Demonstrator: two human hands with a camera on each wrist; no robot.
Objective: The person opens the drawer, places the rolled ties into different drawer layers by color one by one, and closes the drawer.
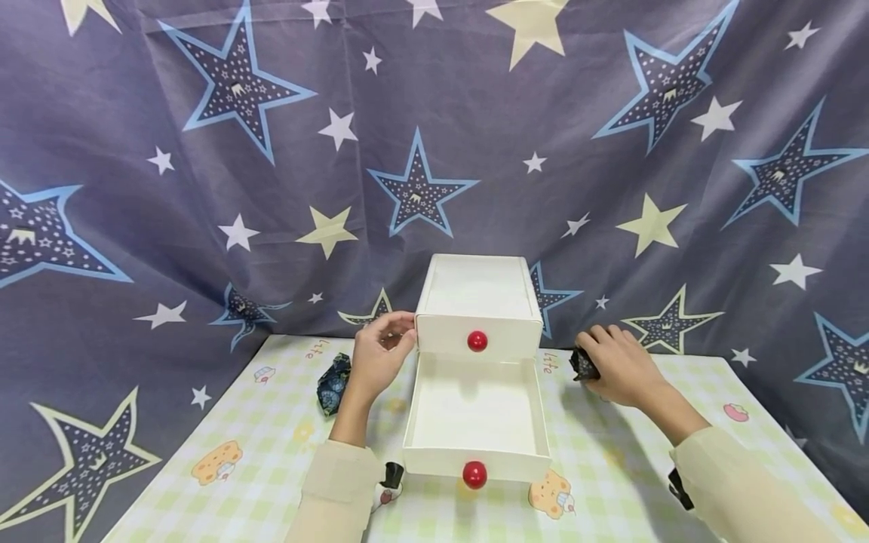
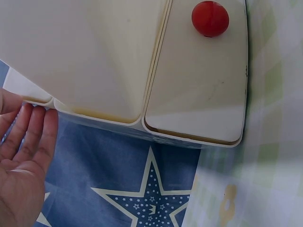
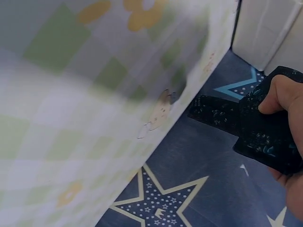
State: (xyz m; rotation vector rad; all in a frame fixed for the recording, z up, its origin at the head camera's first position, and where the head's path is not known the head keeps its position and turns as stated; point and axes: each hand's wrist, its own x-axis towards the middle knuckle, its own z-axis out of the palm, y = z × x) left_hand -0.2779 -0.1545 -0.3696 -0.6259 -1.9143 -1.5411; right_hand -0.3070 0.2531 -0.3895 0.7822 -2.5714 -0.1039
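Midway through stowing small cloth bundles, by the look of it, with the white drawer box [image 1: 478, 302] as the anchor. Lower drawer [image 1: 475, 418] pulled fully out toward the person, bare inside, red knob [image 1: 474, 474] at its front; upper drawer shut, its own red knob [image 1: 477, 341] facing out. Left hand [image 1: 377, 354] resting against the box's left front corner, fingers relaxed and gripping nothing, steadying rather than pulling. Right hand [image 1: 618, 366] just right of the box, fingers and thumb pinched round a dark patterned bundle [image 3: 258, 125] lying at the table's [image 1: 271, 483] far edge. Second dark bundle [image 1: 333, 383] lying left of the box, untouched. Next move, probably: lifting the pinched bundle clear, carrying it leftward over the open drawer's wall, lowering before releasing, left hand bracing the box against sliding.
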